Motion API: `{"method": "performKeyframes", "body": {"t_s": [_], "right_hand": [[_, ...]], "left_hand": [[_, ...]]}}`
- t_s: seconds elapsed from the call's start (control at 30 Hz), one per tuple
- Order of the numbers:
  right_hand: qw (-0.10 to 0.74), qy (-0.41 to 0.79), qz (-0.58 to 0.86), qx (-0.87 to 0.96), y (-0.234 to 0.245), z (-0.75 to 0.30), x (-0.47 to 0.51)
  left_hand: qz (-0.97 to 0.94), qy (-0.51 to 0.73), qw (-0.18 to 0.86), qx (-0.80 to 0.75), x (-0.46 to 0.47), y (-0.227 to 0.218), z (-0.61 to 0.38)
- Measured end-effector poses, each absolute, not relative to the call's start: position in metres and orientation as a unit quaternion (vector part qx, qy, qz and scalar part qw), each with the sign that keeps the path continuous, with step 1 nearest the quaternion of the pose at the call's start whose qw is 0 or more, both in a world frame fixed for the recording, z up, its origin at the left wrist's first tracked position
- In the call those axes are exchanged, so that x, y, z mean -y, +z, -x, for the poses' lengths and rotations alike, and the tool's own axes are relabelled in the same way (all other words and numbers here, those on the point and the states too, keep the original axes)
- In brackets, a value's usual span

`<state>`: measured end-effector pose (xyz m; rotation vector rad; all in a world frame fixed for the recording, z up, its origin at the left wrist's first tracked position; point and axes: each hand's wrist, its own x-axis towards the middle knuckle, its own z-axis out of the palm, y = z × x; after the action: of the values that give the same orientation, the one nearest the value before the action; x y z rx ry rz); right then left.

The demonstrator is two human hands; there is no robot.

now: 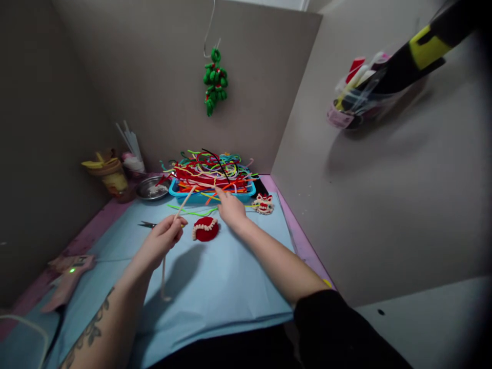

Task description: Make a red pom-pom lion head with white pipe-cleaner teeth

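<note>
The left hand has its fingers shut tight on a long pale fuzzy stick, over the middle of the counter. The stick hangs down over the blue sheet. The right hand lies flat with its fingers open, and the tips touch the front of the blue tray at the far edge. The tray is full of bright fuzzy sticks. A red round piece lies between the hands. Small scissors lie just left of the left hand
</note>
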<state>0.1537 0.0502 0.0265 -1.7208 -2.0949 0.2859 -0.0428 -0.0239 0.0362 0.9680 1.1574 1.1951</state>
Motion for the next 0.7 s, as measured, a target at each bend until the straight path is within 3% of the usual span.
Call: {"method": "performKeyframes", "body": {"t_s": [0.1,0.2,0.47,0.7], "right_hand": [[0.071,0.018,0.638,0.767,0.028,-0.151,-0.083],[0.017,0.010,0.637,0.770,0.039,-0.142,-0.114],[0.056,-0.048,0.608,0.791,0.093,-0.124,-0.185],[0.066,0.005,0.548,0.834,0.064,-0.106,-0.187]], "left_hand": [[-0.402,0.535,0.574,-0.472,0.022,0.034,0.051],[-0.426,0.544,0.562,-0.455,0.022,0.028,0.058],[-0.315,0.609,0.579,-0.443,0.010,0.016,0.077],[-0.279,0.623,0.574,-0.451,0.009,0.016,0.082]]}}
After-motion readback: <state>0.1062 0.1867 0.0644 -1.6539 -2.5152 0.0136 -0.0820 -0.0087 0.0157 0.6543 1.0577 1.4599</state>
